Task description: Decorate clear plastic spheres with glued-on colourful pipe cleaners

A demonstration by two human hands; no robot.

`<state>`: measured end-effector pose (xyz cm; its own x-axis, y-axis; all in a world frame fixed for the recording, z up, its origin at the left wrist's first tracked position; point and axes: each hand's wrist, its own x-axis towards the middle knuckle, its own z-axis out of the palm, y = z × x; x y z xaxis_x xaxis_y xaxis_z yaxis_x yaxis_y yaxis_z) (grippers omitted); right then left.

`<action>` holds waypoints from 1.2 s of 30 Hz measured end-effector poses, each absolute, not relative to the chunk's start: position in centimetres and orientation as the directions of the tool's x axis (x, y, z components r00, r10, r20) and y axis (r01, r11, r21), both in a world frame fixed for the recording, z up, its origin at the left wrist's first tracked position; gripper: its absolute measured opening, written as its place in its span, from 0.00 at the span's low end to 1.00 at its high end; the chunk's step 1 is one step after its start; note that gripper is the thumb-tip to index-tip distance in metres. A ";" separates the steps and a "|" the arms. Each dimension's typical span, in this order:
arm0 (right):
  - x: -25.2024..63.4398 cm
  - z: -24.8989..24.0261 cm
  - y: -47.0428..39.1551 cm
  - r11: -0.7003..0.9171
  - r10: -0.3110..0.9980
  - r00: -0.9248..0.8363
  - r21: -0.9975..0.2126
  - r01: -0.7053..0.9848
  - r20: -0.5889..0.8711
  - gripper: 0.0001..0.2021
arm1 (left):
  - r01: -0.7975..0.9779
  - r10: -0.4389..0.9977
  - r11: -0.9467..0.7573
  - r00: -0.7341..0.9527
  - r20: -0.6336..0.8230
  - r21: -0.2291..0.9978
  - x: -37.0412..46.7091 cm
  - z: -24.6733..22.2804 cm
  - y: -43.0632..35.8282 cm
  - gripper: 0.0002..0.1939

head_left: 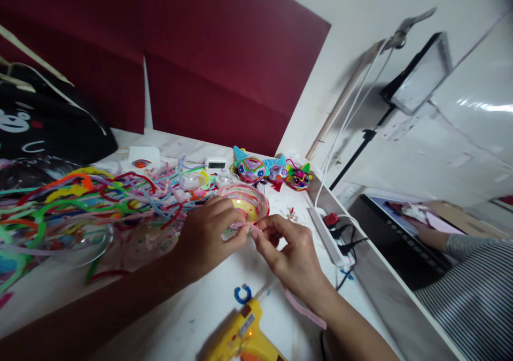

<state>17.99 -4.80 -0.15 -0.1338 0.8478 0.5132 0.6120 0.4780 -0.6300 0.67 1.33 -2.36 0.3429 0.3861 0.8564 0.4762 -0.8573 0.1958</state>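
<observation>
Both my hands meet over the white table, fingertips pinched close together on a pink pipe cleaner [306,312]. My left hand [212,235] pinches one end with thumb and forefinger. My right hand [290,246] is closed on it just beside, and the loose tail hangs out below the right wrist. Right behind the fingers stands a bowl [260,198] with red and yellow patches, partly hidden by my left hand. Nearer to me lies a yellow hot glue gun [240,334] with a small orange light lit. A curled blue piece [242,294] sits by its nozzle.
Many coloured pipe cleaners [100,190] pile up on the left, with a clear plastic dome [92,243]. Three decorated animal heads [250,168] and a small digital clock [216,163] stand behind. A power strip [331,238] lies along the right edge. Beyond it, a person in a striped top [473,291].
</observation>
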 end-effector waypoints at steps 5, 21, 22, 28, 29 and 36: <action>17.9 -0.7 -5.0 0.582 0.739 -0.211 -0.448 0.679 0.640 0.02 | 0.488 0.389 -0.851 0.340 0.856 0.193 0.8 -2.4 1.3 0.07; 19.2 0.3 -4.4 0.603 0.664 -0.522 0.030 0.797 0.536 0.10 | 0.512 0.389 -0.850 0.460 0.798 0.119 0.6 -2.3 1.2 0.06; 19.3 0.4 -4.3 0.607 0.681 -0.519 -0.002 0.795 0.517 0.09 | 0.504 0.386 -0.855 0.465 0.797 0.120 0.6 -2.3 1.2 0.06; 19.8 0.9 -3.7 0.633 0.748 -0.502 -0.236 0.738 0.435 0.08 | 0.439 0.386 -0.886 0.513 0.766 0.153 0.6 -2.1 1.2 0.07; 19.8 0.9 -3.6 0.634 0.752 -0.497 -0.270 0.724 0.433 0.08 | 0.430 0.386 -0.889 0.519 0.763 0.158 0.6 -2.0 1.2 0.07; 20.0 1.0 -3.8 0.603 0.785 -0.379 -0.463 0.650 0.491 0.02 | 0.441 0.434 -0.869 0.466 0.771 0.223 0.4 -1.6 1.3 0.08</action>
<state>19.96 -3.83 0.97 -0.3785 0.7849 0.4906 0.6502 0.6027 -0.4625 0.37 1.29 -1.64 0.4658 0.4340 0.7711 0.4409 -0.8694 0.2230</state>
